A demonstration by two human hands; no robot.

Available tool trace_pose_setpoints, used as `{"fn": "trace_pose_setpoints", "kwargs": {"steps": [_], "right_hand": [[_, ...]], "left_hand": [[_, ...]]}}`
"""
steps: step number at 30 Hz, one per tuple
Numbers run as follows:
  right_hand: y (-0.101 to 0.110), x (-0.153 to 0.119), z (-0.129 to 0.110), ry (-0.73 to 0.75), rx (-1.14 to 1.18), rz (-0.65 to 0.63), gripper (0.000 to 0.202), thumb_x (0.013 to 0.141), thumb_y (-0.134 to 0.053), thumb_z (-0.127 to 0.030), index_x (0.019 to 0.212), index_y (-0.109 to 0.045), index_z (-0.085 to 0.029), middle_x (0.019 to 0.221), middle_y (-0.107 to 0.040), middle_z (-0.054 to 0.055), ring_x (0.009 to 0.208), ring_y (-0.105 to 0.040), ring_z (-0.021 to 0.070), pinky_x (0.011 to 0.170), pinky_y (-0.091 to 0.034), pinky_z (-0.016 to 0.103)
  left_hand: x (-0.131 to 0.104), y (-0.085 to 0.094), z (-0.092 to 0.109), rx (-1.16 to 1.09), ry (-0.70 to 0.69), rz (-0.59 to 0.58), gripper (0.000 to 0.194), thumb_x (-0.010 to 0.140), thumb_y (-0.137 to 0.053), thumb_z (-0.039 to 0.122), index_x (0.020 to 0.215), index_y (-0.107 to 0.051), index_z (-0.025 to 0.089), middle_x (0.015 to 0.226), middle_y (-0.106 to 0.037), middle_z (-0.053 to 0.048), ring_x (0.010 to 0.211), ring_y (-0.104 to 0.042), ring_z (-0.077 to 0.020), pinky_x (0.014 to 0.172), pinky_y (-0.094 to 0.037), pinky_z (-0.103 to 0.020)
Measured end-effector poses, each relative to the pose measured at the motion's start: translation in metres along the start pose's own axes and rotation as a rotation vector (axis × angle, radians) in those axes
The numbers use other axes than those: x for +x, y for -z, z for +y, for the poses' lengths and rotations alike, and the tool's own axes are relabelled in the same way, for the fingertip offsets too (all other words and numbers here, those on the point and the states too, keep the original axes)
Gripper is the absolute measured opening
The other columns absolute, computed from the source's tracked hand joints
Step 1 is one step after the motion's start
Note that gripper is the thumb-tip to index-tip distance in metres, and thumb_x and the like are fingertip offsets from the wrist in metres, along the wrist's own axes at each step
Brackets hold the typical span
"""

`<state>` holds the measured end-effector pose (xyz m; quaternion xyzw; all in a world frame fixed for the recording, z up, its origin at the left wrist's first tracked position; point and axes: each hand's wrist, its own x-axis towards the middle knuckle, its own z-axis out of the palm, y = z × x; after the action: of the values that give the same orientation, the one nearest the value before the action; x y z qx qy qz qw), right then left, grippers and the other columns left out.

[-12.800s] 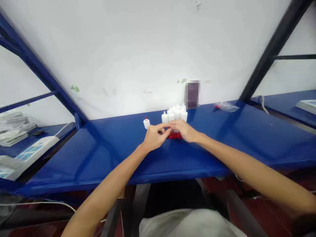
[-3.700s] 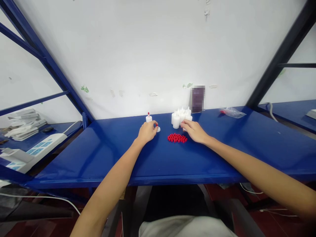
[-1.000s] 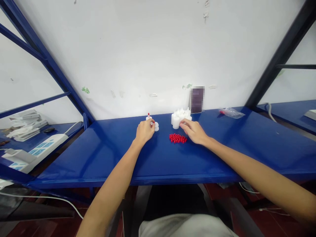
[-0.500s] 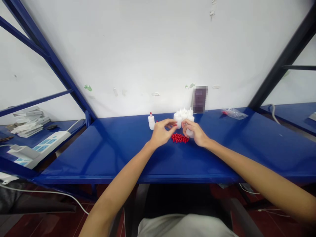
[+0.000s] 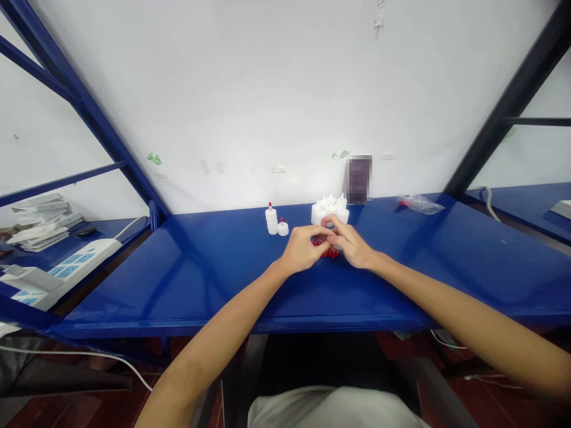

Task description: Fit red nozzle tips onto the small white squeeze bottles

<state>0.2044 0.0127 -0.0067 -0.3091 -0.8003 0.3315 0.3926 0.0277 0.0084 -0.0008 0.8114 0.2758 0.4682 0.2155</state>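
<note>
My left hand (image 5: 304,248) is closed in a pinch. A small red tip cap showed at its fingertips a moment ago; the fingers hide it now. Against it, my right hand (image 5: 350,242) is curled around a white nozzle lid, mostly covered by the fingers. Under both hands lies a pile of small red tip caps (image 5: 331,253). Just behind them stands a cluster of white nozzle lids (image 5: 329,209) with bare pointed tips. To the left are a white stack (image 5: 272,223) topped by a red-tipped nozzle and a single white lid (image 5: 282,229) with a red tip.
The blue table (image 5: 214,267) runs along a white wall. At the back right lies a clear plastic bag (image 5: 422,204) with something red in it. A dark blurred-out panel (image 5: 359,179) leans on the wall. On the left are a power strip (image 5: 75,270) and stacked white boxes (image 5: 42,223).
My hands have come together over the red pile, the left moving right and slightly down to meet the right. The single red-tipped lid at left is now uncovered. The view has shifted slightly.
</note>
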Motion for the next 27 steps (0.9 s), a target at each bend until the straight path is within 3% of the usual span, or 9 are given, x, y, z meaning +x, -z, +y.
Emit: {"fn": "trace_pose_setpoints", "kwargs": {"steps": [4,8,12,14,18,20,23,27], "right_hand": [[-0.001,0.001,-0.003,0.026,-0.084,0.011,0.022,0.084,-0.041,-0.019,0.105,-0.043,-0.023,0.066,-0.056,-0.005,0.055,-0.047,0.0149,0.056,-0.037,0.027],[-0.002,0.001,-0.005,0.052,-0.176,0.019,0.020,0.083,-0.039,-0.017,0.102,-0.045,-0.022,0.067,-0.060,-0.004,0.054,-0.051,0.0153,0.057,-0.038,0.028],[-0.003,0.002,-0.004,0.047,-0.203,0.065,0.014,0.091,-0.042,-0.027,0.103,-0.047,-0.022,0.061,-0.056,-0.005,0.050,-0.048,0.0141,0.054,-0.036,0.027],[-0.001,0.003,-0.003,0.026,-0.195,0.107,0.020,0.095,-0.042,-0.036,0.108,-0.048,-0.021,0.060,-0.055,-0.005,0.050,-0.050,0.0142,0.055,-0.037,0.027],[0.006,0.005,0.002,-0.053,-0.262,0.195,0.022,0.097,-0.041,-0.040,0.101,-0.053,-0.021,0.055,-0.052,-0.006,0.049,-0.050,0.0137,0.058,-0.038,0.028],[0.008,0.006,0.004,-0.080,-0.334,0.196,0.021,0.096,-0.043,-0.038,0.094,-0.055,-0.021,0.054,-0.052,-0.006,0.049,-0.048,0.0134,0.058,-0.036,0.028],[0.007,0.008,0.008,-0.074,-0.366,0.203,0.024,0.095,-0.046,-0.041,0.087,-0.058,-0.021,0.053,-0.050,-0.005,0.049,-0.045,0.0129,0.057,-0.035,0.029],[0.005,0.007,0.008,-0.025,-0.314,0.318,0.025,0.079,-0.067,-0.043,0.075,-0.055,-0.021,0.051,-0.048,-0.006,0.049,-0.043,0.0125,0.058,-0.037,0.029]], "left_hand": [[-0.001,0.000,0.001,0.025,-0.009,-0.023,0.014,0.079,-0.064,0.010,0.087,-0.074,0.014,0.082,-0.071,-0.004,0.071,-0.062,-0.0131,0.070,-0.049,-0.025],[-0.005,-0.003,-0.002,0.012,0.070,-0.065,0.013,0.081,-0.063,0.015,0.089,-0.073,0.015,0.066,-0.062,0.001,0.056,-0.051,-0.0090,0.060,-0.044,-0.022],[-0.006,-0.003,-0.006,-0.077,0.157,-0.082,0.015,0.086,-0.060,0.021,0.095,-0.069,0.015,0.058,-0.059,0.004,0.051,-0.051,-0.0084,0.056,-0.042,-0.020],[-0.003,0.002,-0.010,-0.133,0.204,0.009,0.016,0.088,-0.060,0.027,0.097,-0.066,0.016,0.054,-0.055,0.006,0.048,-0.049,-0.0082,0.052,-0.039,-0.019],[0.006,0.028,-0.027,-0.152,0.307,0.407,0.024,0.083,-0.067,0.039,0.090,-0.064,0.016,0.047,-0.046,0.008,0.041,-0.041,-0.0072,0.046,-0.032,-0.019],[0.008,0.045,-0.039,-0.103,0.353,0.527,0.026,0.079,-0.071,0.040,0.088,-0.067,0.015,0.046,-0.045,0.008,0.042,-0.041,-0.0075,0.047,-0.033,-0.020],[0.005,0.064,-0.055,0.041,0.410,0.540,0.031,0.080,-0.068,0.042,0.093,-0.071,0.014,0.046,-0.048,0.007,0.043,-0.044,-0.0087,0.050,-0.035,-0.021],[0.001,0.070,-0.064,0.271,0.415,0.416,0.033,0.087,-0.060,0.044,0.097,-0.073,0.015,0.049,-0.052,0.005,0.048,-0.049,-0.0109,0.056,-0.039,-0.023]]}}
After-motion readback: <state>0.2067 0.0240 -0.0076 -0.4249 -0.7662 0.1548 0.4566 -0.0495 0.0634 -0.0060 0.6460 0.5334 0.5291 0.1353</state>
